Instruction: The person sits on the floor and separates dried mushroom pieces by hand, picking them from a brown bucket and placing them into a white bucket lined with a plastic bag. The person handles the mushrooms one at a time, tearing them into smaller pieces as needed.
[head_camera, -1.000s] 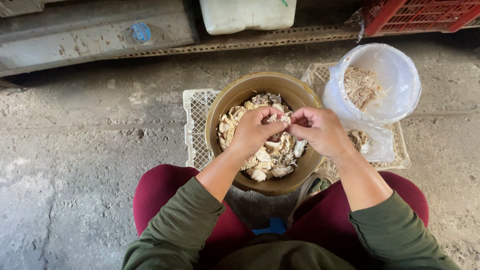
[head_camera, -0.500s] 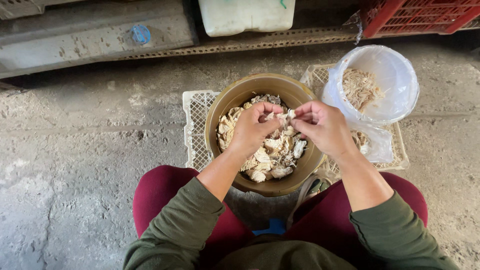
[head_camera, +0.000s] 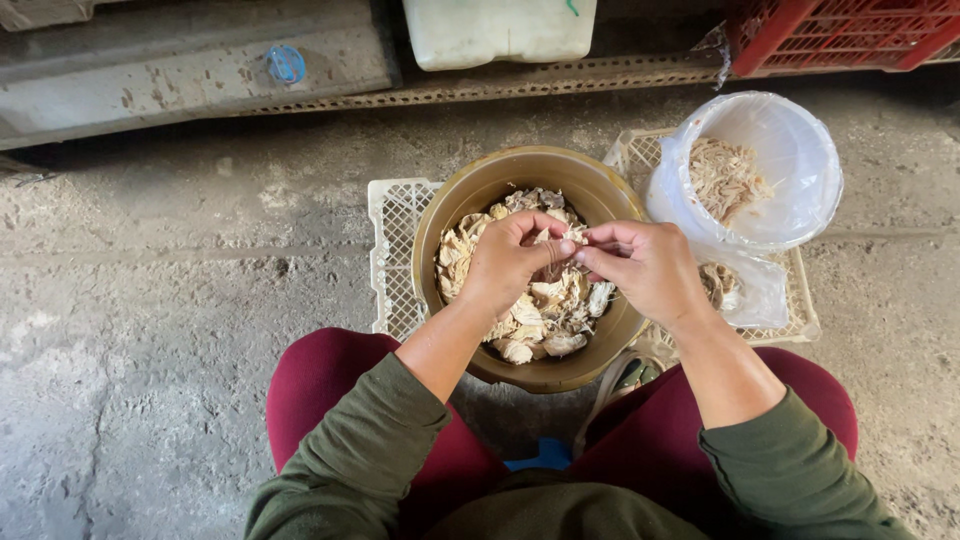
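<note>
I see my left hand (head_camera: 510, 262) and right hand (head_camera: 645, 268) meeting fingertip to fingertip, pinching one small pale shred of meat (head_camera: 572, 236) between them, directly above the round brown metal bowl (head_camera: 470, 200) of shredded pieces between my knees.

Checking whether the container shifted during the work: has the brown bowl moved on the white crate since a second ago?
No. The brown bowl sits in the same spot on the white crate.
</note>
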